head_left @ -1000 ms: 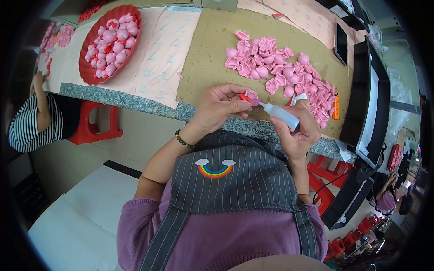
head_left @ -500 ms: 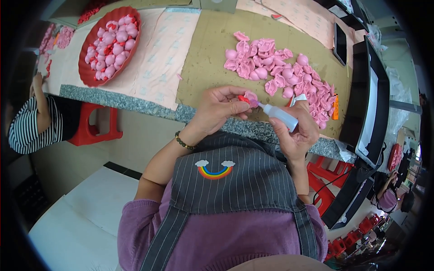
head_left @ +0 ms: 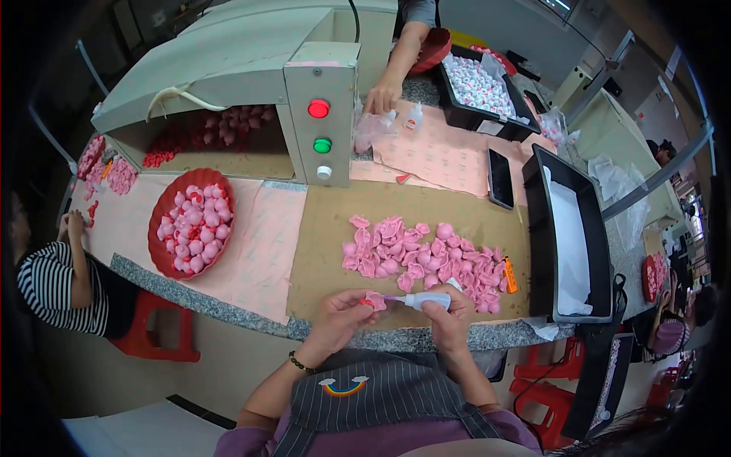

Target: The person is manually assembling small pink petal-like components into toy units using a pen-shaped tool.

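From my remote view, a red bowl (head_left: 192, 222) of pink pieces sits toward the counter's (head_left: 228, 305) left edge, well apart from the work and in no danger. At the front edge my left hand (head_left: 341, 316) is closed in a fingertip pinch on a small pink piece (head_left: 375, 301), held just above the granite rim. My right hand (head_left: 449, 314) is wrapped shut around a small white squeeze bottle (head_left: 426, 302), its thin nozzle touching the piece. I judge the main risk is too hard a squeeze: the liquid could run onto my left fingertips or drip onto the brown mat (head_left: 327, 251). The pinch covers little of the piece, so a push from the nozzle could twist it loose, and being over the front edge it could drop off the counter. Just behind the hands lies the heap of pink pieces (head_left: 426, 255); a stray drip could foul those nearest. Farther right, the black tray (head_left: 537, 228) stands at the counter's right edge, clear of all this.
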The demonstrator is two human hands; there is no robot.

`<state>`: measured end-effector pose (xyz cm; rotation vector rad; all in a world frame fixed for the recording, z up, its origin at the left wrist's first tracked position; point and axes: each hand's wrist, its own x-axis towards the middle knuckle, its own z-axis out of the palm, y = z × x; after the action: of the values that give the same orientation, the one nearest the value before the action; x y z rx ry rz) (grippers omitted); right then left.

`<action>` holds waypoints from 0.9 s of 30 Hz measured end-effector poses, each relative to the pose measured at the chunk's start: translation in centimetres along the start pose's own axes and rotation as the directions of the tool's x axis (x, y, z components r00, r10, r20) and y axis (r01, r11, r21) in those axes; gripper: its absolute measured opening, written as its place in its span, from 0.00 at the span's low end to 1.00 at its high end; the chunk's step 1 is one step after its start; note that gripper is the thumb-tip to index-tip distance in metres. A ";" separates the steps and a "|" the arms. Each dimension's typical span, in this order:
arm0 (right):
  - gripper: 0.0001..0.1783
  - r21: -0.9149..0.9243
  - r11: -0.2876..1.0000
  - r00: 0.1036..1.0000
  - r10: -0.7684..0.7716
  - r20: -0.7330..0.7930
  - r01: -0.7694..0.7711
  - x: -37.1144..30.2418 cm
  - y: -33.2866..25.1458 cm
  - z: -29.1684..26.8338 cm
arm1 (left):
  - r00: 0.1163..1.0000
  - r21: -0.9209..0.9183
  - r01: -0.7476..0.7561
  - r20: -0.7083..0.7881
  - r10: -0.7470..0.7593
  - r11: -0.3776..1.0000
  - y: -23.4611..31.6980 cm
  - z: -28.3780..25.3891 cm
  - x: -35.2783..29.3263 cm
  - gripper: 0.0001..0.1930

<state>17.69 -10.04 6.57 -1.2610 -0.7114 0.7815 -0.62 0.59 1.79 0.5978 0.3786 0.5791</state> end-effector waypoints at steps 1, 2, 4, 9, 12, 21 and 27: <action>0.09 -0.002 1.000 1.000 0.010 -0.010 -0.010 0.1 0.1 -0.1 | 1.000 0.000 -0.002 0.006 0.002 1.000 0.1 0.0 0.2 0.16; 0.10 0.005 1.000 1.000 0.004 -0.002 -0.004 0.0 0.4 -0.3 | 1.000 0.002 -0.003 -0.002 0.003 1.000 0.0 -0.2 0.1 0.16; 0.10 0.050 0.999 1.000 0.016 -0.002 -0.016 -0.2 0.6 -0.4 | 0.999 -0.001 -0.017 0.042 0.017 1.000 -0.4 -0.5 0.2 0.16; 0.10 0.170 0.985 0.999 0.024 -0.022 -0.020 0.9 0.6 -0.3 | 1.000 0.015 -0.013 0.000 0.013 1.000 0.2 -0.2 0.9 0.15; 0.09 0.015 0.999 0.998 -0.048 -0.027 0.049 1.3 0.0 -0.5 | 0.998 0.093 -0.047 -0.046 0.051 0.995 0.8 0.3 1.2 0.15; 0.09 -0.290 0.921 0.964 -0.235 0.122 0.262 1.4 -0.6 0.4 | 0.995 0.120 -0.102 -0.009 0.104 0.988 0.8 -0.2 1.8 0.17; 0.09 -0.323 0.896 0.950 -0.261 0.172 0.305 0.7 -0.2 0.3 | 0.993 0.132 -0.122 0.016 0.121 0.984 0.1 -0.5 1.1 0.17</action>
<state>17.86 -9.30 6.85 -1.3890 -1.1463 0.5076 -0.07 1.52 1.33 0.7543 0.3771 0.6717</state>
